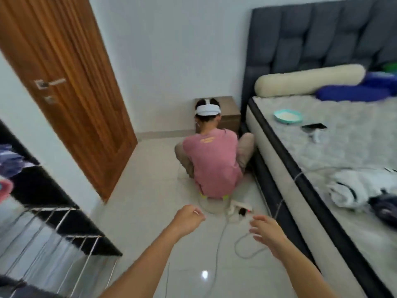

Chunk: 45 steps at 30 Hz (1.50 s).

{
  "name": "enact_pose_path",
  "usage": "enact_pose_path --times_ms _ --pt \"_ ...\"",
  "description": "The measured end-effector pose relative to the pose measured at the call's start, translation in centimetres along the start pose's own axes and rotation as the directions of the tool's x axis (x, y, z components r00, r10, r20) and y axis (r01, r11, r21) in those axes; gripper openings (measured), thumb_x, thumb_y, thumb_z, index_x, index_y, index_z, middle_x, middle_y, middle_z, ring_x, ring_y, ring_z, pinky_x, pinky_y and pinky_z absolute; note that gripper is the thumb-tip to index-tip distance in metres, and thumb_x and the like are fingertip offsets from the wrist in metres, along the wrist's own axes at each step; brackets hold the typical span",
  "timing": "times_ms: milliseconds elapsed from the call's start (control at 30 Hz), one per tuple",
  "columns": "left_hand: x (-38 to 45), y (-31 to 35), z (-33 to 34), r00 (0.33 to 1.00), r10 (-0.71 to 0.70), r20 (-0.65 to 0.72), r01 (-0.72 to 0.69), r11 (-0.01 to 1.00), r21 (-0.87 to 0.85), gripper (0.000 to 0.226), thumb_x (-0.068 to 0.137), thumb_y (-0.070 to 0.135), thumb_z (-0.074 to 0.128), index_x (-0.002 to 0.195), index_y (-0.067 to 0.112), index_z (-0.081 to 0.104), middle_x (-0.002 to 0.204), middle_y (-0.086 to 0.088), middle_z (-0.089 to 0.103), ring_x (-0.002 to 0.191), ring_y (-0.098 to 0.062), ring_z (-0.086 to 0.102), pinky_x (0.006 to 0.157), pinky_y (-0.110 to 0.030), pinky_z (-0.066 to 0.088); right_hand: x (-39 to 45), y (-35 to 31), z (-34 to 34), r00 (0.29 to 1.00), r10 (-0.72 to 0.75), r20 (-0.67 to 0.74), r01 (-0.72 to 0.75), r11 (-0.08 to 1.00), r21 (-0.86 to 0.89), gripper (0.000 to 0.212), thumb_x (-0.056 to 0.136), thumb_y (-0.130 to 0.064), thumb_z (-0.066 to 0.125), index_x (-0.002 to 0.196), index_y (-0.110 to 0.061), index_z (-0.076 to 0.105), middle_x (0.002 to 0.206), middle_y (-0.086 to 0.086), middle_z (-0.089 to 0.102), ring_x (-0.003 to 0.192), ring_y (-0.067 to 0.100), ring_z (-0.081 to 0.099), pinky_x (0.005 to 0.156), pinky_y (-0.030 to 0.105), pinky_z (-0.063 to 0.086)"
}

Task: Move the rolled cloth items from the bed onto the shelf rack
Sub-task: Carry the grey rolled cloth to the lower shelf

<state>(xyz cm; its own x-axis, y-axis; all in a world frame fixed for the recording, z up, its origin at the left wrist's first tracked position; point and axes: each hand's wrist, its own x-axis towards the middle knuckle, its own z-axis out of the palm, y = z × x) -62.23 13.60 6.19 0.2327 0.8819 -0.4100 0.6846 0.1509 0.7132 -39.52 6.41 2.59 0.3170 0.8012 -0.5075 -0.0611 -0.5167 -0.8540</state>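
Both my arms reach out over the tiled floor between the rack and the bed. My left hand (189,218) is loosely curled with nothing in it. My right hand (267,230) has its fingers spread and holds nothing. On the bed (322,151) at the right lie a white and black rolled cloth (352,188) and a dark cloth bundle (384,208) near the bed's near edge. The shelf rack (53,222), with black shelves and metal bars, stands at the left. Folded cloth items (10,162) rest on its upper shelf.
A person in a pink shirt (211,162) sits on the floor ahead, back to me. A power strip (239,209) and cables (242,244) lie on the tiles. A wooden door (71,93) stands at the left. The bed holds a bolster (309,79), a bowl (287,116) and a phone (313,126).
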Motion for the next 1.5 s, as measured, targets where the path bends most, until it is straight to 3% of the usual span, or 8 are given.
enact_pose_path --times_ms 100,300,433,700,1033,1133,1300,1500 --pt "1.8 6.3 9.5 0.965 0.086 0.247 -0.106 0.992 0.069 0.017 0.090 0.019 0.059 0.074 0.023 0.055 0.072 0.003 0.057 0.071 -0.014 0.056 0.056 -0.021 0.039 -1.1 4.9 -10.7 0.962 0.174 -0.213 -0.136 0.974 0.180 0.004 0.090 -0.012 0.055 0.093 -0.009 0.056 0.079 0.007 0.054 0.064 0.016 0.053 0.054 0.025 0.043" --pt "5.7 15.5 24.4 0.818 0.147 0.556 -0.272 0.951 0.148 0.014 0.090 0.022 0.061 0.077 0.020 0.057 0.076 0.001 0.057 0.068 -0.014 0.057 0.055 -0.019 0.039 -3.5 10.7 -24.4 0.780 0.387 -0.491 -0.120 0.864 0.489 0.023 0.092 -0.013 0.054 0.113 -0.004 0.055 0.089 0.010 0.058 0.078 0.021 0.057 0.066 0.030 0.048" --pt "8.6 20.4 32.6 0.703 0.137 0.698 -0.328 0.933 0.148 0.011 0.090 0.024 0.060 0.084 0.014 0.058 0.076 0.002 0.059 0.063 -0.010 0.058 0.052 -0.017 0.041 -3.8 12.8 -29.5 0.679 0.483 -0.552 -0.094 0.804 0.588 0.028 0.094 -0.011 0.048 0.118 0.003 0.054 0.085 0.007 0.054 0.077 0.019 0.053 0.081 0.043 0.052" --pt "12.8 29.1 43.3 0.536 -0.059 0.842 -0.271 0.933 0.238 0.014 0.089 0.029 0.060 0.084 0.018 0.053 0.087 -0.002 0.059 0.066 -0.013 0.058 0.060 -0.025 0.045 -1.5 13.5 -37.2 0.470 0.607 -0.641 0.011 0.723 0.691 0.021 0.093 -0.010 0.053 0.114 -0.007 0.055 0.094 0.010 0.062 0.086 0.025 0.059 0.072 0.035 0.048" --pt "14.2 33.9 53.8 0.374 -0.432 0.821 0.369 0.881 0.295 0.035 0.095 0.035 0.055 0.121 0.015 0.043 0.112 -0.013 0.051 0.101 -0.032 0.057 0.087 -0.053 0.049 6.5 15.7 -51.9 0.414 0.613 -0.673 -0.018 0.745 0.667 0.027 0.090 -0.023 0.060 0.111 -0.008 0.056 0.100 0.016 0.057 0.081 0.021 0.057 0.071 0.037 0.051" --pt "14.5 34.9 56.3 0.280 -0.511 0.812 0.469 0.811 0.349 0.053 0.094 0.043 0.052 0.136 0.011 0.043 0.106 -0.013 0.056 0.088 -0.028 0.060 0.084 -0.053 0.049 9.6 14.6 -59.2 0.384 0.546 -0.744 -0.074 0.822 0.565 0.059 0.086 -0.033 0.066 0.133 -0.008 0.042 0.121 0.016 0.054 0.107 0.028 0.055 0.097 0.047 0.047" --pt "15.9 35.8 59.5 0.217 -0.632 0.744 0.567 0.702 0.431 0.060 0.092 0.046 0.054 0.139 0.013 0.041 0.129 -0.016 0.050 0.086 -0.034 0.058 0.092 -0.054 0.046 14.9 13.8 -67.0 0.496 0.497 -0.712 -0.179 0.861 0.476 0.105 0.058 -0.059 0.079 0.142 -0.017 0.031 0.140 0.009 0.046 0.122 0.032 0.051 0.098 0.050 0.048" --pt "16.5 35.9 60.6 0.239 -0.676 0.697 0.604 0.666 0.438 0.046 0.090 0.046 0.057 0.125 0.016 0.050 0.111 -0.011 0.059 0.093 -0.035 0.060 0.086 -0.054 0.049 16.8 14.5 -68.6 0.559 0.537 -0.632 -0.176 0.821 0.543 0.074 0.067 -0.039 0.083 0.127 -0.018 0.045 0.115 0.002 0.051 0.101 0.022 0.052 0.081 0.040 0.050"
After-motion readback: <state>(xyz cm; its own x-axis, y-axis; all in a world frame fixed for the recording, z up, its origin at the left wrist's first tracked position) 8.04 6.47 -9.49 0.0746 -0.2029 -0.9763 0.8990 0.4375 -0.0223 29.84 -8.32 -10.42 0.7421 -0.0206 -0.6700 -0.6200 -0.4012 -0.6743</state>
